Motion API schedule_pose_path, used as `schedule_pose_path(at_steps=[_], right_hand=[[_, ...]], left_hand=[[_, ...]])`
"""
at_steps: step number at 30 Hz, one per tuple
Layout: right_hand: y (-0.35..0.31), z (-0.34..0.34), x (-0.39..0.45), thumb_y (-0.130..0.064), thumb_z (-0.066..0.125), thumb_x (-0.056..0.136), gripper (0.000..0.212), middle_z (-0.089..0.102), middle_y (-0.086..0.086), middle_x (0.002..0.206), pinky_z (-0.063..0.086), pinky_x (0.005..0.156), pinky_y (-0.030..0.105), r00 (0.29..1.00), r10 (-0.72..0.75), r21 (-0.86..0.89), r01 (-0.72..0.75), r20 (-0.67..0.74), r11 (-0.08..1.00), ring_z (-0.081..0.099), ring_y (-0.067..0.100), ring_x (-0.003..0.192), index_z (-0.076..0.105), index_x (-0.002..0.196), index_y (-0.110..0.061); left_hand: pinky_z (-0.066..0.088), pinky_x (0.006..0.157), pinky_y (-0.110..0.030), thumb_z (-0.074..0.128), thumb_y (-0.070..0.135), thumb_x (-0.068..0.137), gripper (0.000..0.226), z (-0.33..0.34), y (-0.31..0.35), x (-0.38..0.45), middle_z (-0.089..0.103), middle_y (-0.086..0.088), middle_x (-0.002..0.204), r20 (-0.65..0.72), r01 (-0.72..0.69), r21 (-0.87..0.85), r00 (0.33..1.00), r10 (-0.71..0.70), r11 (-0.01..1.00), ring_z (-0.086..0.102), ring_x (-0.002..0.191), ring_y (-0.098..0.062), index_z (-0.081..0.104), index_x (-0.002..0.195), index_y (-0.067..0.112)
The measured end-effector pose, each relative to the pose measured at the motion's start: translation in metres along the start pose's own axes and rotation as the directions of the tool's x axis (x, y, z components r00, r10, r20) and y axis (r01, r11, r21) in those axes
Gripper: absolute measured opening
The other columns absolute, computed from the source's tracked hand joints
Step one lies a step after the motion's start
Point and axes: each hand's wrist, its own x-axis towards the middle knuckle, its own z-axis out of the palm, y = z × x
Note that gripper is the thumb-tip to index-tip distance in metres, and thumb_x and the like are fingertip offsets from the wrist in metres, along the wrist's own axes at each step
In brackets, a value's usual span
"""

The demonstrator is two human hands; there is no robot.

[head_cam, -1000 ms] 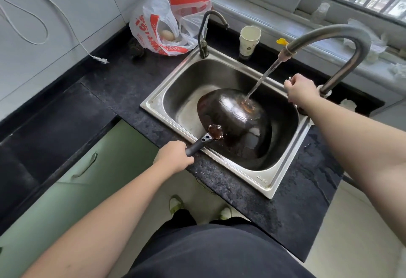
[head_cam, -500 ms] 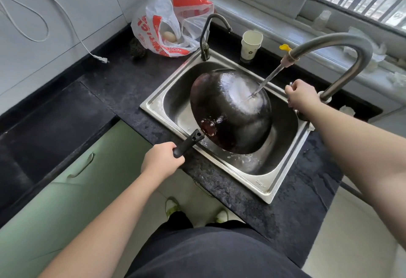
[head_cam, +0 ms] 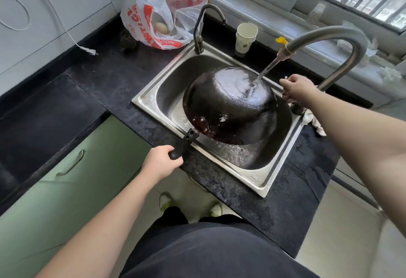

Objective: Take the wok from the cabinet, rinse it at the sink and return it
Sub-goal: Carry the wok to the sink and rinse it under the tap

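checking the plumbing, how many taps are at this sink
2: a small dark tap at the sink's back left corner, and a large curved tap on its right, running water.

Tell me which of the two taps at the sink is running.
The large curved steel tap on the right is running; its stream hits the upturned black wok. The thin dark gooseneck tap at the sink's back left corner is dry.

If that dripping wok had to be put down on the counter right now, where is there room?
Bare patches: the dark counter left of the sink, between plug and basin, and the strip in front of it. Crowded: the back edge, with plastic bag, small tap and paper cup; a rag sits by the big faucet.
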Motion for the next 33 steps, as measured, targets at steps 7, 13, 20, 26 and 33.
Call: schedule_pose_path(at_steps=[7, 13, 20, 26, 33], right_hand=[[-0.005, -0.001, -0.002, -0.026, 0.052, 0.100, 0.025, 0.047, 0.010, 0.067, 0.037, 0.037, 0.018, 0.999, 0.011, 0.042, -0.012, 0.034, 0.999, 0.045, 0.008, 0.031, 0.041, 0.079, -0.019], [-0.003, -0.002, -0.001, -0.033, 0.053, 0.100, 0.026, 0.058, 0.009, 0.071, 0.047, 0.044, 0.025, 1.000, 0.000, -0.020, 0.001, 0.028, 1.000, 0.056, 0.018, 0.047, 0.046, 0.080, -0.017], [-0.002, -0.002, -0.001, -0.032, 0.053, 0.100, 0.026, 0.057, 0.008, 0.071, 0.049, 0.050, 0.032, 1.000, 0.004, -0.020, -0.003, 0.027, 1.000, 0.055, 0.018, 0.049, 0.045, 0.080, -0.017], [-0.001, -0.002, 0.001, -0.033, 0.053, 0.099, 0.025, 0.058, 0.008, 0.071, 0.049, 0.046, 0.028, 1.000, 0.006, -0.027, -0.005, 0.021, 1.000, 0.055, 0.016, 0.046, 0.046, 0.080, -0.018], [-0.001, -0.003, 0.002, -0.032, 0.053, 0.099, 0.026, 0.058, 0.007, 0.070, 0.049, 0.043, 0.025, 1.000, -0.006, -0.030, 0.006, 0.017, 1.000, 0.055, 0.009, 0.036, 0.046, 0.079, -0.018]], left_hand=[[0.037, 0.048, -0.027, 0.068, 0.035, 0.079, 0.019, 0.006, -0.003, -0.010, 0.054, 0.003, 0.052, -0.035, 0.004, 0.003, 0.999, -0.004, 1.000, 0.052, 0.050, -0.015, 0.065, 0.074, 0.017], [0.047, 0.050, -0.027, 0.067, 0.039, 0.079, 0.013, 0.002, 0.000, -0.008, 0.060, 0.004, 0.055, -0.133, -0.003, 0.086, 0.991, 0.014, 0.996, 0.063, 0.061, -0.020, 0.059, 0.077, 0.029], [0.042, 0.048, -0.026, 0.069, 0.039, 0.078, 0.016, 0.006, 0.000, -0.006, 0.057, 0.004, 0.052, -0.102, -0.015, 0.070, 0.994, 0.022, 0.997, 0.059, 0.057, -0.014, 0.065, 0.073, 0.024], [0.038, 0.047, -0.024, 0.070, 0.032, 0.077, 0.015, 0.003, 0.002, 0.000, 0.058, 0.002, 0.054, -0.060, -0.009, -0.006, 0.998, 0.009, 1.000, 0.056, 0.052, -0.012, 0.065, 0.068, 0.022], [0.038, 0.050, -0.027, 0.070, 0.031, 0.079, 0.020, 0.005, -0.012, -0.002, 0.056, 0.001, 0.053, -0.039, -0.012, -0.060, 0.999, 0.010, 0.998, 0.050, 0.048, -0.014, 0.066, 0.070, 0.013]])
